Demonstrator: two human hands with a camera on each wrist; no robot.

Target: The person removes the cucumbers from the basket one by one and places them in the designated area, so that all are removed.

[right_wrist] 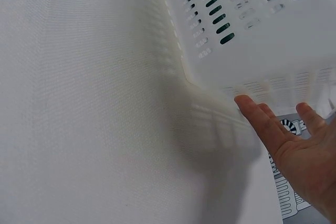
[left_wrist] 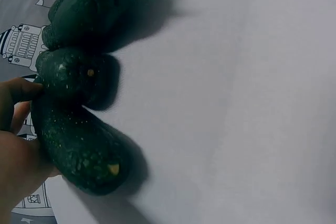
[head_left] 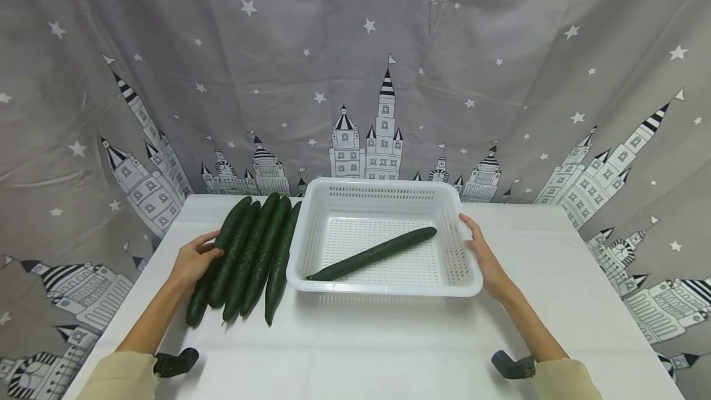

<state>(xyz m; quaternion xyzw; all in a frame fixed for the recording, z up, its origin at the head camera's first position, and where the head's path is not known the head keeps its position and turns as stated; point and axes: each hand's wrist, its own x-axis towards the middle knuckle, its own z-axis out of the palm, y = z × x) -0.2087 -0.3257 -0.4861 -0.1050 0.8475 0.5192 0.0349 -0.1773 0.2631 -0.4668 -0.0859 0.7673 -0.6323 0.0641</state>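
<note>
My left hand (head_left: pixel 191 261) grips the outermost of several dark green cucumbers lying side by side at the left. In the left wrist view its fingers and thumb are around that cucumber (left_wrist: pixel 79 140), whose end faces the camera. A second cucumber (left_wrist: pixel 65 74) lies right against it. A white plastic basket (head_left: pixel 383 287) with slotted walls stands to the right of the row, and one cucumber (head_left: pixel 373 255) lies slanted inside it. At the basket's right wall is my right hand (head_left: pixel 486 261); the right wrist view shows its fingers fairly straight, fingertips (right_wrist: pixel 244 100) at the basket's side.
The rest of the row, such as the cucumber (head_left: pixel 283 267) nearest the basket, lies close by the basket's left wall. A white cloth (head_left: pixel 366 350) covers the table. Behind it hangs a grey curtain (head_left: pixel 333 17) printed with castles and stars.
</note>
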